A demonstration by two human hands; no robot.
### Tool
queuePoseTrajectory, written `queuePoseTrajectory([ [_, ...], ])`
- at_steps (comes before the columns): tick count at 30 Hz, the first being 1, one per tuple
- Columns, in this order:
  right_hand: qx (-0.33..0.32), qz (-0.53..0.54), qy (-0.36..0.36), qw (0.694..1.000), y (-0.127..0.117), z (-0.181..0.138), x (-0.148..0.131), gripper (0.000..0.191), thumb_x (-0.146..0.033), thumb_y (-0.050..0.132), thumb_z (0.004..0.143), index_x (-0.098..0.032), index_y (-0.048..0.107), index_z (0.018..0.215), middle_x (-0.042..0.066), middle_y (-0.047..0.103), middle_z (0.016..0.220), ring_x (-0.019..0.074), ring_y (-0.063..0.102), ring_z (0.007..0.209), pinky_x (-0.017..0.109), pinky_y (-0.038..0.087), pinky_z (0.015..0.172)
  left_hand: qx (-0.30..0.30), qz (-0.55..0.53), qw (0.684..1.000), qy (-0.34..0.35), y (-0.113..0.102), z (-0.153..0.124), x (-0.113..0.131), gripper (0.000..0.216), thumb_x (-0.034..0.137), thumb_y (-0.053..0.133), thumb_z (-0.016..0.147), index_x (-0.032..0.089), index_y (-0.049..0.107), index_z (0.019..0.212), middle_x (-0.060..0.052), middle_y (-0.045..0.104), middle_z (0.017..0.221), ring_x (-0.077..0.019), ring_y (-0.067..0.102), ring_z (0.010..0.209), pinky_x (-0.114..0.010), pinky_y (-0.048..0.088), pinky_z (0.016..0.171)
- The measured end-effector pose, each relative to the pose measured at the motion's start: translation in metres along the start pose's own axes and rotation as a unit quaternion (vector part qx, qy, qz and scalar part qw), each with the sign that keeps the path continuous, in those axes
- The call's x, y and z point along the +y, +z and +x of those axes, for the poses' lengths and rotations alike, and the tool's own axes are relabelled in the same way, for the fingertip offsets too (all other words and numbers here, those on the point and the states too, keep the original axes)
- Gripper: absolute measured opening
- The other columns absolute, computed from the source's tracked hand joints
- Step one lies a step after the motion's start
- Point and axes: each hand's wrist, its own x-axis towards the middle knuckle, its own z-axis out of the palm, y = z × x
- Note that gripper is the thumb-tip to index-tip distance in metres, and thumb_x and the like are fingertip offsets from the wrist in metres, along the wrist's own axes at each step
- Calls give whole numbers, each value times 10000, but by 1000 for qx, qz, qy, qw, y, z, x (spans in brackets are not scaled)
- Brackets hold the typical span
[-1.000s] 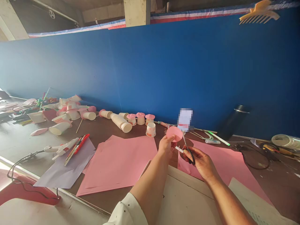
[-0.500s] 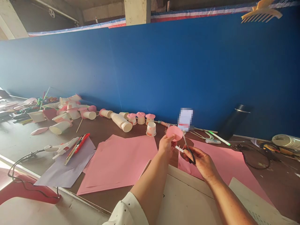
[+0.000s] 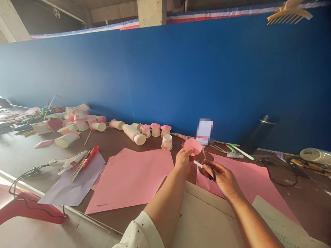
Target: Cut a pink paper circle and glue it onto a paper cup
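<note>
Hardly anything moved since a second ago: disc, hands and scissors are in about the same spots; only the yellow claw clip (image 3: 290,13), top right, sits slightly further right in view. My left hand (image 3: 184,159) has the pink disc (image 3: 191,145) pinched, thumb on its face, held up over the brown table (image 3: 117,219). My right hand (image 3: 224,178) is closed round the dark handles of the scissors (image 3: 207,163); blades point up at the disc's right edge. Can't tell if they're biting paper. Small white strip (image 3: 198,164) between the hands, can't tell what it is.

Around me: pink sheets (image 3: 134,181) stacked left of the left forearm, another pink sheet (image 3: 240,175) under and right of the right hand. White paper cup (image 3: 167,142) just beyond the left hand, three pink-topped cups (image 3: 155,131) behind it, nested cup stack (image 3: 132,133) lying left of those. Further left, a red utility knife (image 3: 85,163) on a lilac sheet (image 3: 76,193), glue gun (image 3: 68,162) right beside it.
</note>
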Motion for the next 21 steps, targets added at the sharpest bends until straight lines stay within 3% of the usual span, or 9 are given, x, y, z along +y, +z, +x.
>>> queuePoseTrajectory([
  [21, 0, 25, 14, 1000, 1, -2, -2, 427, -415, 831, 608, -186, 747, 958, -5, 654, 701, 143, 537, 627, 274, 472, 657, -5, 6, 1000, 4, -4, 6, -5, 194, 135, 727, 678, 140, 643, 852, -39, 658, 810, -81, 586, 657, -192, 457, 639],
])
